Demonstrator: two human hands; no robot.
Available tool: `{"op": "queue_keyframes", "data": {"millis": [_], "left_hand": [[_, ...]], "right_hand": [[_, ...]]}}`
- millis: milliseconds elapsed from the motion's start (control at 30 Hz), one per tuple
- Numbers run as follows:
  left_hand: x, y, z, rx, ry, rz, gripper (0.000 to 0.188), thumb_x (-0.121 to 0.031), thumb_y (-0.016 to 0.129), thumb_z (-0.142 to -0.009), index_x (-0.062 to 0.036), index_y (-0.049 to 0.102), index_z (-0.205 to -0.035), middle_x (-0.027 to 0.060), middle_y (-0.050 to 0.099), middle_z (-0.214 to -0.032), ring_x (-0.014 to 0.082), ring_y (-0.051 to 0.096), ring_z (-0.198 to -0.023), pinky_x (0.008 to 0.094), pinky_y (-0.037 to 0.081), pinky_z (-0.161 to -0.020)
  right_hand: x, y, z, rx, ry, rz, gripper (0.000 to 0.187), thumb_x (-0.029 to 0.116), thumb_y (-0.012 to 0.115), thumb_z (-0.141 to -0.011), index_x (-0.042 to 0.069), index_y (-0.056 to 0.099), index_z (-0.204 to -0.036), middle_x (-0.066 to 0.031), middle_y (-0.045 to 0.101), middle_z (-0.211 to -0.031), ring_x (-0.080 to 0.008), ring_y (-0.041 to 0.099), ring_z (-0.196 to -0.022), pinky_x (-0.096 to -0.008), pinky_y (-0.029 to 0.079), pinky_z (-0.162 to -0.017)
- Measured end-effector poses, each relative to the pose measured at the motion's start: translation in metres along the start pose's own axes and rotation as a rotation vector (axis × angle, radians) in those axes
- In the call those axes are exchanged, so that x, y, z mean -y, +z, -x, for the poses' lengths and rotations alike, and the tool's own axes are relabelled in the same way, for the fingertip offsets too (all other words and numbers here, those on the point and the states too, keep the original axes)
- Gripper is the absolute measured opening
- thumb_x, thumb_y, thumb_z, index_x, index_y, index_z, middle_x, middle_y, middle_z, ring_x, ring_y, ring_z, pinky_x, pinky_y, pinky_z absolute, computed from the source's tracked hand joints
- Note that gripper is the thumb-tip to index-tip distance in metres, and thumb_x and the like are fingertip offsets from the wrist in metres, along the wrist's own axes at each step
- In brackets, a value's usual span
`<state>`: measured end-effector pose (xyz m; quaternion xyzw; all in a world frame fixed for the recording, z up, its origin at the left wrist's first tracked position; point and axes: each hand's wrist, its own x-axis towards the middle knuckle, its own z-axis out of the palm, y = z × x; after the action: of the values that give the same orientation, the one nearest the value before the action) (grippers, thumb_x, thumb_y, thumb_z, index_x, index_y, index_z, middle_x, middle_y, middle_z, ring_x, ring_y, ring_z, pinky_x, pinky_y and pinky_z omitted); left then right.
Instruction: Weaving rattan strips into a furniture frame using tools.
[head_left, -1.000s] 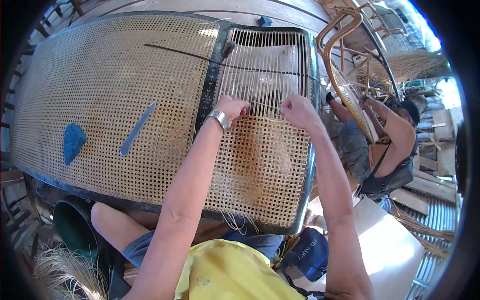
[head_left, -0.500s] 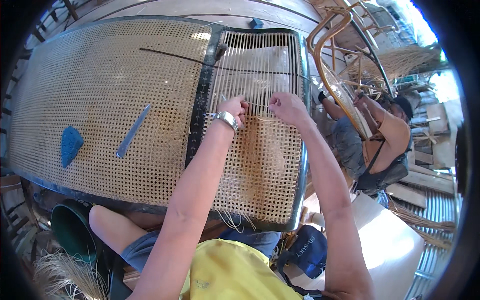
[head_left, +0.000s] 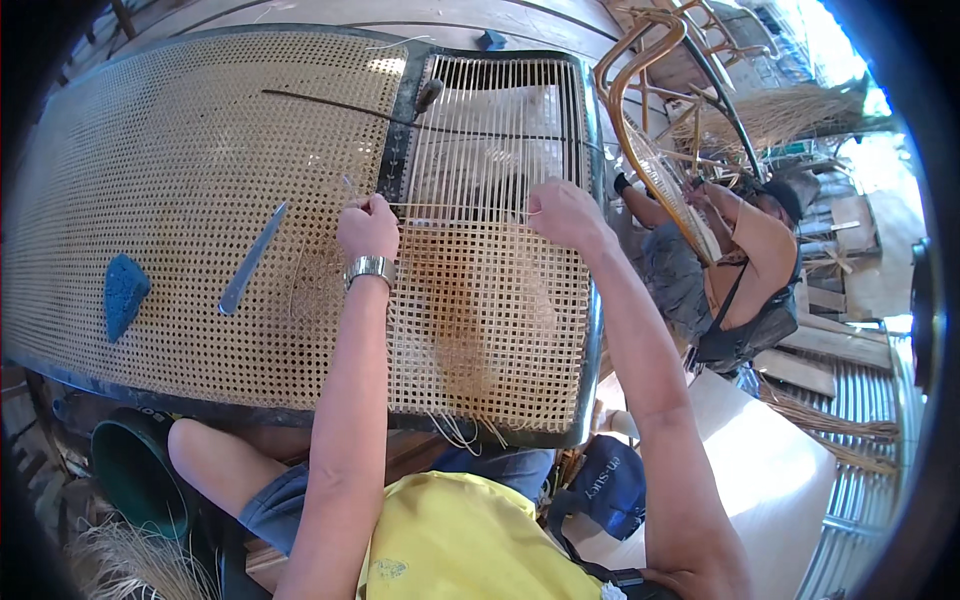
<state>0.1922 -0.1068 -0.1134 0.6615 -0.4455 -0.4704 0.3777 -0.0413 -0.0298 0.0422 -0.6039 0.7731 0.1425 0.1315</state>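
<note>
A dark frame (head_left: 397, 160) carries woven cane panels. On its right-hand panel, a cane strand (head_left: 455, 209) runs crosswise between my two hands, along the upper edge of the finished mesh (head_left: 490, 320). My left hand (head_left: 368, 230) is closed in a pinch on the strand's left end, over the dark rail. At the panel's right side, my right hand (head_left: 565, 213) has its fingers pinched at the same strand. Beyond the hands, bare lengthwise strands (head_left: 480, 110) are stretched, with a thin dark rod (head_left: 460, 131) threaded across them. Strand tails hang at the near edge.
On the large left panel (head_left: 200, 180) lie a knife-like pointed blade (head_left: 252, 258) and a blue block (head_left: 125, 297). A green bucket (head_left: 145, 475) stands at the lower left. To the right, another person (head_left: 755, 240) handles a bent-wood chair frame (head_left: 660, 170). A navy cap (head_left: 608, 487) lies nearby.
My left hand has moved left, from over the strands to the dark rail, and the crosswise strand now shows stretched out. My right hand stays near the panel's right side.
</note>
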Motion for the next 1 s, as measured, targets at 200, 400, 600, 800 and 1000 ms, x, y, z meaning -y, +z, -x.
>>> {"op": "queue_keyframes", "data": {"millis": [200, 400, 600, 800, 1000], "left_hand": [[0.000, -0.032, -0.024, -0.062, 0.017, 0.108, 0.032, -0.022, 0.059, -0.089, -0.0012, 0.068, -0.066, 0.0074, 0.067, -0.057, 0.0191, 0.063, -0.048, 0.0373, 0.051, -0.051], [0.013, -0.166, -0.091, -0.208, 0.011, 0.239, 0.025, -0.025, 0.068, -0.091, -0.0038, 0.066, -0.076, 0.0030, 0.063, -0.068, 0.0099, 0.055, -0.058, 0.0285, 0.044, -0.054], [-0.012, -0.192, -0.100, -0.085, 0.115, 0.143, 0.030, -0.032, 0.075, -0.092, -0.0059, 0.065, -0.081, -0.0002, 0.062, -0.070, 0.0090, 0.048, -0.059, 0.0273, 0.040, -0.056], [-0.068, -0.133, -0.048, -0.351, 0.515, -0.254, 0.022, -0.030, 0.073, -0.092, -0.0082, 0.072, -0.095, 0.0063, 0.073, -0.090, 0.0158, 0.066, -0.072, 0.0324, 0.052, -0.067], [-0.035, -0.026, -0.003, 0.363, 0.924, -0.498, 0.030, -0.036, 0.072, -0.092, -0.0075, 0.072, -0.103, 0.0097, 0.069, -0.102, 0.0226, 0.070, -0.083, 0.0386, 0.056, -0.071]], "right_hand": [[0.006, 0.030, 0.013, -0.211, 0.112, 0.016, 0.022, 0.017, 0.067, -0.083, 0.002, 0.074, -0.097, -0.0165, 0.066, -0.115, -0.0376, 0.064, -0.107, -0.0527, 0.049, -0.095], [-0.053, -0.006, 0.044, -0.301, 0.107, -0.475, 0.023, 0.023, 0.070, -0.088, 0.002, 0.075, -0.097, -0.0146, 0.071, -0.104, -0.0267, 0.069, -0.093, -0.0354, 0.054, -0.087], [-0.133, 0.022, 0.075, -0.483, 0.273, -0.547, 0.042, 0.034, 0.069, -0.095, 0.002, 0.065, -0.122, -0.0116, 0.072, -0.106, -0.0192, 0.068, -0.091, -0.0328, 0.054, -0.087], [-0.136, 0.054, 0.090, -0.503, 0.048, -0.295, 0.031, 0.030, 0.064, -0.101, 0.000, 0.064, -0.111, -0.0102, 0.070, -0.093, -0.0188, 0.064, -0.080, -0.0311, 0.053, -0.079], [-0.133, 0.036, 0.094, -0.327, 0.177, -0.984, 0.031, 0.031, 0.068, -0.099, 0.000, 0.065, -0.093, 0.0010, 0.061, -0.074, -0.0086, 0.051, -0.066, -0.0279, 0.044, -0.061]]}}
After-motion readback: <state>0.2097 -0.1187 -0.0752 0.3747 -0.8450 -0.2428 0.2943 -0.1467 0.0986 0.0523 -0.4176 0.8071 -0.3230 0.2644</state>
